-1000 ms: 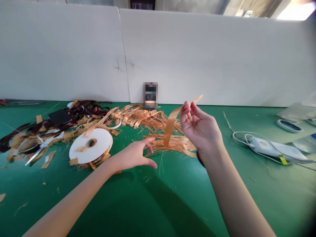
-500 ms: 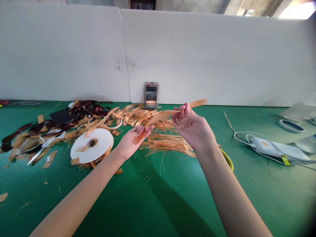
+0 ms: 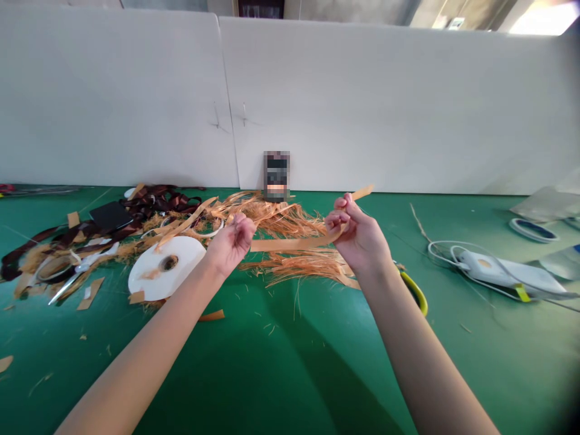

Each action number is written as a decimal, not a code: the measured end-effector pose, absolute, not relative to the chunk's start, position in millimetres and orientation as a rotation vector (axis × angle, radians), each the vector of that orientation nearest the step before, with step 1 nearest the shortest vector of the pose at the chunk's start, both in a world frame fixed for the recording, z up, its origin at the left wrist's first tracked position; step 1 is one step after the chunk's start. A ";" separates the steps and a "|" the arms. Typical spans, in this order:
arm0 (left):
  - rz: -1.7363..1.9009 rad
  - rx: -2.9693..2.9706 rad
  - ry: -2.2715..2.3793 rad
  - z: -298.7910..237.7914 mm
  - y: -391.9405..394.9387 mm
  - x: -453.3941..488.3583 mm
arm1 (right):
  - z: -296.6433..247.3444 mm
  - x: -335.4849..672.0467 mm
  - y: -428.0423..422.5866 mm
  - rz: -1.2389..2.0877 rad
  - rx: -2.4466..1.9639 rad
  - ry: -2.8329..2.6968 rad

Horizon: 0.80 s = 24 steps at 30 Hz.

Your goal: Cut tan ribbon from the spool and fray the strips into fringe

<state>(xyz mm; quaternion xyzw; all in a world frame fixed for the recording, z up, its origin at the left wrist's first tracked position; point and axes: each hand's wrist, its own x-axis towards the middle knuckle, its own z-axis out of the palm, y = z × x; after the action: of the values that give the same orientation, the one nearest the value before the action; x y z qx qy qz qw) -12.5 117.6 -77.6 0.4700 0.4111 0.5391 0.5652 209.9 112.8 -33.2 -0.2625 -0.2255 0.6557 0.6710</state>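
A flat tan ribbon (image 3: 292, 244) stretches between my two hands above the green table. My left hand (image 3: 232, 244) is closed on its left end, fingers curled in. My right hand (image 3: 356, 232) pinches it farther along, and a short tail sticks out above the fingertips. Beneath and behind the ribbon lie frayed tan strands (image 3: 303, 266) and a heap of tan strips (image 3: 276, 217). A white spool (image 3: 158, 260) with tan material under it rests beside my left forearm.
Scissors (image 3: 77, 275), dark brown ribbon (image 3: 154, 196) and a black flat object (image 3: 111, 215) lie at left. A pixelated upright object (image 3: 276, 176) leans on the white partition (image 3: 362, 103). To the right are a yellow-handled tool (image 3: 415, 293) and a white corded device (image 3: 507, 272).
My left hand has moved left and slightly up, its fingers curling in. The ribbon between the hands is now longer and straighter. My right hand has shifted only a little.
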 end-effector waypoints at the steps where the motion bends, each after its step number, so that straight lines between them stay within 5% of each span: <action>1: 1.231 1.151 0.997 -77.2 116.5 -12.4 | -33.7 210.0 113.4 1.474 -0.591 -0.509; 13: 0.535 2.005 1.306 -74.9 103.0 -26.6 | -17.7 236.8 124.8 1.342 -0.612 -0.543; 24: 0.505 2.128 1.786 -87.8 104.7 -46.1 | -33.8 223.5 116.9 1.298 -0.895 -0.820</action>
<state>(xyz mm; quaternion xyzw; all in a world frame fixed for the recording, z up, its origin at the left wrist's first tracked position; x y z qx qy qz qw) -46.1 104.7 -87.8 0.7441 0.6245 0.1767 0.1582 223.5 116.9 -33.8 -0.3907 -0.3580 0.5670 0.6307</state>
